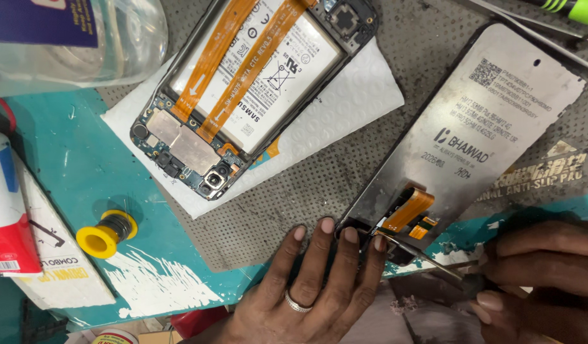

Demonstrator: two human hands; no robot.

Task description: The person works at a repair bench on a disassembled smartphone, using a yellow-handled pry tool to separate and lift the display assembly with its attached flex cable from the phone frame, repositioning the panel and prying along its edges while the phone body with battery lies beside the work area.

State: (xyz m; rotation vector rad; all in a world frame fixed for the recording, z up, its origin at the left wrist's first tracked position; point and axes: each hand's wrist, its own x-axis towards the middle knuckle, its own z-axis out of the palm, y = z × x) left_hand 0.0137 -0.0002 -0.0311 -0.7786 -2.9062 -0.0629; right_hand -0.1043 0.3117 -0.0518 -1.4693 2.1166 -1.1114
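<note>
Your left hand [306, 293] (ring on one finger) lies flat, fingers spread, fingertips [351, 236] pressing near edge of silver display panel [472, 127] lying back-up on grey perforated mat [287, 210]. Your right hand [536, 274] pinches thin metal tool [421, 255], tip at orange flex cable [408, 210] on panel's lower corner. Opened phone [249, 83] rests on white sheet [345, 108], well apart. Yellow spool [106, 236] sits on teal bench [71, 172].
</note>
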